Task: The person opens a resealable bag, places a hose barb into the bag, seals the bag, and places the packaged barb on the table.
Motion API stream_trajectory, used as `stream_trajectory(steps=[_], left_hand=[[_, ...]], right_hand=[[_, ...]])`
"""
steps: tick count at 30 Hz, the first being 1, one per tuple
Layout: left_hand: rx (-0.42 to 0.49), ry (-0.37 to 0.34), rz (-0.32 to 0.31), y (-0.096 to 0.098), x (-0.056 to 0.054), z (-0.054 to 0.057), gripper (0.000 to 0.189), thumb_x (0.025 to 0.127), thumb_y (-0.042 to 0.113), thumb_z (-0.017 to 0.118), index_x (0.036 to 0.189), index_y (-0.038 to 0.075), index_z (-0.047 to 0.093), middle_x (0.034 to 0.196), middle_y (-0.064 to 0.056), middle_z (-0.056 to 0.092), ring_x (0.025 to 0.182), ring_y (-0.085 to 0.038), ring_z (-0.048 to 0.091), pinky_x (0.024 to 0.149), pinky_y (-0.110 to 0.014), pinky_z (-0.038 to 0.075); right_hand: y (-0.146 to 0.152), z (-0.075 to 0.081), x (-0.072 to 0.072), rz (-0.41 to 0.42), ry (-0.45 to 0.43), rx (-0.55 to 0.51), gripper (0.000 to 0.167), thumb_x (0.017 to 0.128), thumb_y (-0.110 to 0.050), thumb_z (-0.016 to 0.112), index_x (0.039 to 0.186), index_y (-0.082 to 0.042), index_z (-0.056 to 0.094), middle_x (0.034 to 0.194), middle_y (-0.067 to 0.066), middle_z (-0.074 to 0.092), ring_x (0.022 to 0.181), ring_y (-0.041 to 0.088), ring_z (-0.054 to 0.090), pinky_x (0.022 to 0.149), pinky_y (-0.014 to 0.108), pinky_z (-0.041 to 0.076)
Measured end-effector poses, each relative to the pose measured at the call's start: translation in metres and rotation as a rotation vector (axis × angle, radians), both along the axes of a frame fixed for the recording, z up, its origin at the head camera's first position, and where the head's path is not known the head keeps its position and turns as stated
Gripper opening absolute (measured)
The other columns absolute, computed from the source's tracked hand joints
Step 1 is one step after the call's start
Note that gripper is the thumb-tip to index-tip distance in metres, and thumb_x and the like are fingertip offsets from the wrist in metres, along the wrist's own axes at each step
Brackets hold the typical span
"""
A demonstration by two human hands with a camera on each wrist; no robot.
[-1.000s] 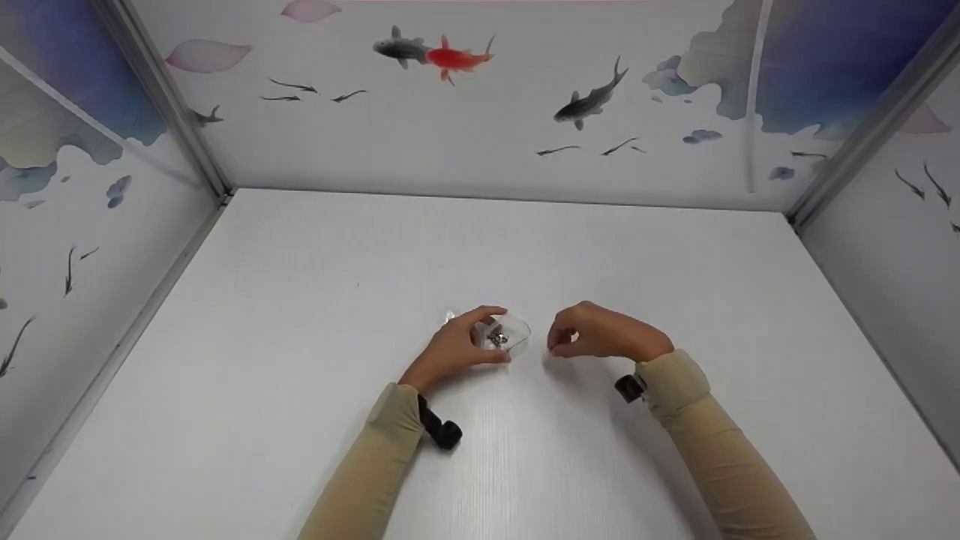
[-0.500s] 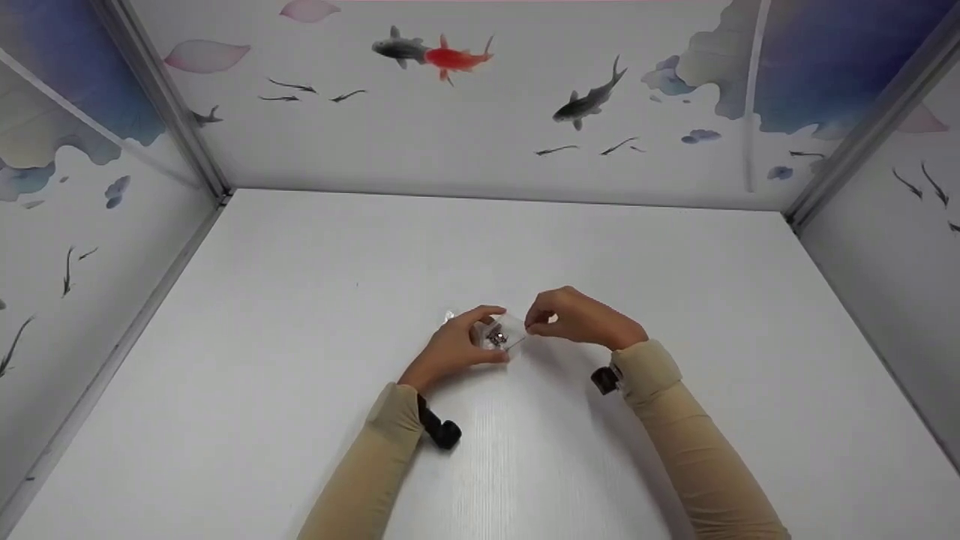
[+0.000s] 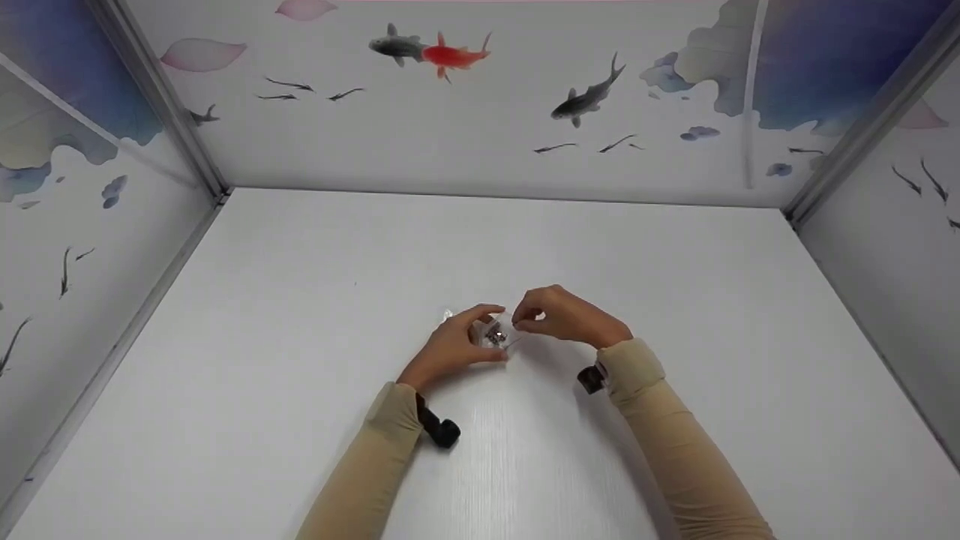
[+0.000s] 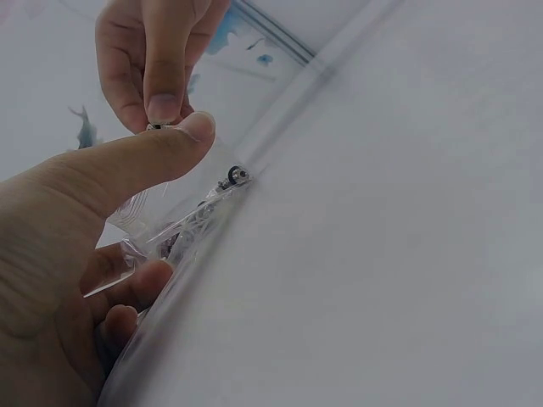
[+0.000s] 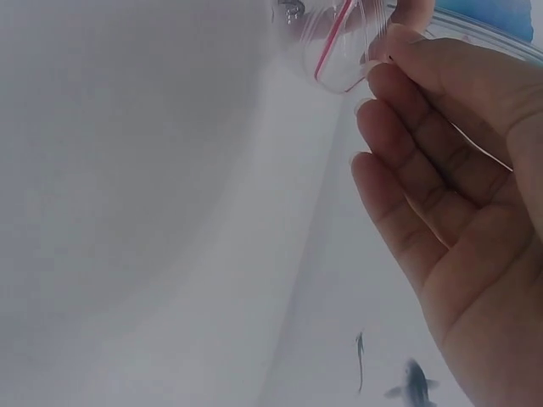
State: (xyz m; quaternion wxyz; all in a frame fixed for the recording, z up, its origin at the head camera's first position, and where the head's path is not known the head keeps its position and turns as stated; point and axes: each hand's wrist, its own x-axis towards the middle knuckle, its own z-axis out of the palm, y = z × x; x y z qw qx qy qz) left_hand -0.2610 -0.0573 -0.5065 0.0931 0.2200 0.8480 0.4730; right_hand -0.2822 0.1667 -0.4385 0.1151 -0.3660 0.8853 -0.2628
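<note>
A clear zip bag (image 3: pixel 509 324) with a red line along its mouth (image 5: pixel 333 41) is gripped by my left hand (image 3: pixel 450 347), thumb on the near side and fingers on the far side. Its mouth gapes toward the right. Small shiny metal parts (image 4: pixel 238 175), some ring-shaped, lie in the bag. At the mouth, my right hand (image 3: pixel 566 315) pinches a small metal piece (image 4: pixel 157 126) between thumb and index finger; its exact kind cannot be made out. The other right fingers (image 5: pixel 399 199) are loosely bent in the right wrist view.
The white table (image 3: pixel 337 247) spreads around both hands. Panels with painted fish (image 3: pixel 456 56) close it in at the back and both sides. Black cameras (image 3: pixel 442 433) sit on both wrists. A clear plastic bit (image 3: pixel 448 314) shows beyond the left hand.
My right hand has moved left, from apart from the bag to its mouth. The left hand and the bag have stayed nearly in place.
</note>
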Motion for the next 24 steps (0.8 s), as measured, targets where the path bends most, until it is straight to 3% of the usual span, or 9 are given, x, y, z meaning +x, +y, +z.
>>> stream_trajectory(steps=[10,15,21,24], left_hand=[[0.000,-0.007,-0.007,0.000,0.000,0.003,0.070,0.076,0.035,0.081,0.138,0.026,0.051,0.120,0.004,0.060,0.077,-0.012,0.051,0.070,-0.029,0.041],[-0.016,-0.011,-0.013,-0.001,0.000,0.003,0.067,0.078,0.042,0.078,0.138,0.027,0.050,0.121,0.005,0.060,0.079,-0.012,0.052,0.069,-0.028,0.041],[-0.001,-0.049,-0.035,-0.002,-0.003,0.006,0.052,0.093,0.048,0.058,0.139,0.025,0.050,0.121,0.000,0.061,0.090,-0.015,0.059,0.081,-0.034,0.047],[0.017,-0.083,-0.027,-0.002,-0.006,0.009,0.047,0.099,0.049,0.045,0.139,0.024,0.050,0.128,-0.002,0.060,0.109,-0.020,0.059,0.096,-0.041,0.044]], right_hand=[[-0.001,-0.004,-0.001,0.015,0.033,-0.012,0.016,0.089,-0.006,0.066,0.104,-0.002,0.073,0.100,0.009,0.071,0.092,0.020,0.066,0.080,0.033,0.054],[0.002,-0.006,0.001,-0.018,0.010,-0.011,0.017,0.090,-0.008,0.066,0.105,-0.003,0.072,0.102,0.008,0.071,0.092,0.018,0.065,0.081,0.033,0.054],[0.003,-0.006,0.007,-0.107,-0.055,-0.024,0.016,0.094,-0.020,0.063,0.099,-0.007,0.071,0.089,0.006,0.070,0.074,0.010,0.057,0.067,0.026,0.049],[0.002,-0.004,0.011,-0.133,-0.075,-0.013,0.023,0.095,-0.027,0.061,0.097,-0.006,0.070,0.084,0.010,0.068,0.067,0.010,0.051,0.061,0.026,0.044]])
